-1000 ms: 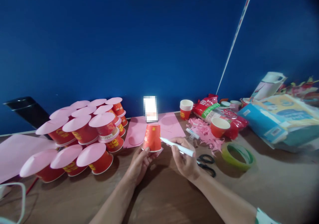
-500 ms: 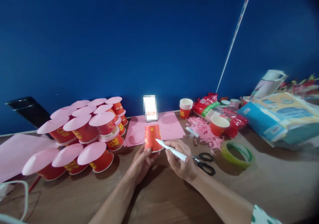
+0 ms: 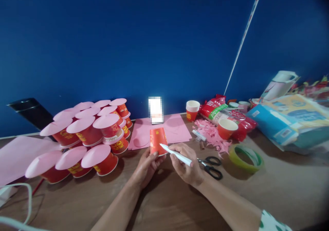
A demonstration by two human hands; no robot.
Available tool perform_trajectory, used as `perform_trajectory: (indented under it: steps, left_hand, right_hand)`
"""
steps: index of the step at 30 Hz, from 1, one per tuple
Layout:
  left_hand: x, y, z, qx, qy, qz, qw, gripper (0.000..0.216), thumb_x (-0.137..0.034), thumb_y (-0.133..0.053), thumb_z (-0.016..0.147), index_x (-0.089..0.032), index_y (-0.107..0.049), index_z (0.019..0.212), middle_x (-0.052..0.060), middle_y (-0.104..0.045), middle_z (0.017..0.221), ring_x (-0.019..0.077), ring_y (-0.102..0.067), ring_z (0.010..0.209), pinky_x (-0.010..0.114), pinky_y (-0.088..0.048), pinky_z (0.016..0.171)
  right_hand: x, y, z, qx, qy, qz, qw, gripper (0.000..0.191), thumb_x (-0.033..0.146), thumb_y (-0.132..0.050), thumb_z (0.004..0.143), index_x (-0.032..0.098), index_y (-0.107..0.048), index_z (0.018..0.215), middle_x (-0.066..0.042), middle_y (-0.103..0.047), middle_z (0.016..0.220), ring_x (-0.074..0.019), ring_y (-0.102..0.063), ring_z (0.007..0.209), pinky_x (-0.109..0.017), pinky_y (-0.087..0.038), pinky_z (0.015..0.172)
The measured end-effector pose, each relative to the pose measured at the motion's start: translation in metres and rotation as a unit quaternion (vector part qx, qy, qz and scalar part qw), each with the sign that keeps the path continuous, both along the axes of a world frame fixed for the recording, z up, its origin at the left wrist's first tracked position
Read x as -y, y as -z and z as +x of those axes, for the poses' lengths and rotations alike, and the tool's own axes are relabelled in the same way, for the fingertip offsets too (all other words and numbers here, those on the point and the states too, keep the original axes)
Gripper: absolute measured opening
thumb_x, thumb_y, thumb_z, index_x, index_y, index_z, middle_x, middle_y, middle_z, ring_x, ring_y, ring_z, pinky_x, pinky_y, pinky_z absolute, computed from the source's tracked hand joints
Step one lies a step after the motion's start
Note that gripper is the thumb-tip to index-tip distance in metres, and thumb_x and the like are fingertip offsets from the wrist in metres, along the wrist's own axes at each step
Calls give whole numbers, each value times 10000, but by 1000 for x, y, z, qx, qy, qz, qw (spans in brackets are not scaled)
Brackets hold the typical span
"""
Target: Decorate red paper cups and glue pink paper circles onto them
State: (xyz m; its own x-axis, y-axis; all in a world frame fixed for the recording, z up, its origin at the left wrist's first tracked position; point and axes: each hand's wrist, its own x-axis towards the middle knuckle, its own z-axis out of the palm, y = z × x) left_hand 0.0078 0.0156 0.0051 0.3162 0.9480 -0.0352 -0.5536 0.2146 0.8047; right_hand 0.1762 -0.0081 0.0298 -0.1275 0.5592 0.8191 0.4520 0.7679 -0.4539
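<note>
Left hand (image 3: 149, 165) closed on an upturned red paper cup (image 3: 156, 136), thumb on the near side by the rim, fingers curled below. Right hand (image 3: 189, 165) gripping a white pen (image 3: 181, 157), its tip at the cup's printed side; whether tip touches or hovers, cannot tell. Cup held in front of the person, at the near edge of the pink sheets (image 3: 178, 128).

On handling, my judgement: thin wall likely dents, so pinch near the stiff rim and press lightly with the tip. Better to turn the cup with the left hand than to bend the right wrist round it. Steady the right hand's little-finger side against the left or the cup. Keep the thumb off any fresh ink; glossy print may smear.

To the left, red cups topped with pink paper cones (image 3: 81, 124). To the right, scissors (image 3: 205, 163), black-handled, just beside the right hand; tape roll (image 3: 233, 162) beyond them
</note>
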Motion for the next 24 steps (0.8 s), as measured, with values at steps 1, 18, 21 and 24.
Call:
perform_trajectory:
  steps: [1,18,21,24]
  left_hand:
    - [0,0,0,-2,0,-1,1000,316,-258,-677,783,-170,-631,1082,98,-648,1130,246,-591,1076,386,-451,951]
    - [0,1,0,13,-14,5,1000,432,-262,-668,786,-184,-580,1202,104,-642,1195,274,-587,1121,437,-433,1000]
    - [0,-1,0,14,-15,2,1000,426,-261,-663,789,-185,-583,1200,103,-650,1184,271,-596,1108,436,-434,998]
    - [0,-2,0,20,-21,3,1000,414,-270,-662,790,-190,-591,1190,98,-663,1160,267,-606,1089,433,-442,987]
  right_hand:
    - [0,0,0,4,0,-1,1000,194,127,-515,866,184,-575,1041,-72,-656,878,-194,-617,808,-325,-510,737]
    - [-3,-4,3,6,32,0,999,150,113,-501,876,171,-575,993,-71,-650,845,-186,-608,774,-311,-501,707]
    - [-4,-3,3,6,29,-6,1000,150,115,-492,878,173,-572,992,-69,-647,838,-187,-604,770,-313,-498,703]
    - [-4,-3,3,4,29,-12,999,143,122,-488,881,174,-575,982,-69,-646,831,-190,-607,776,-313,-496,705]
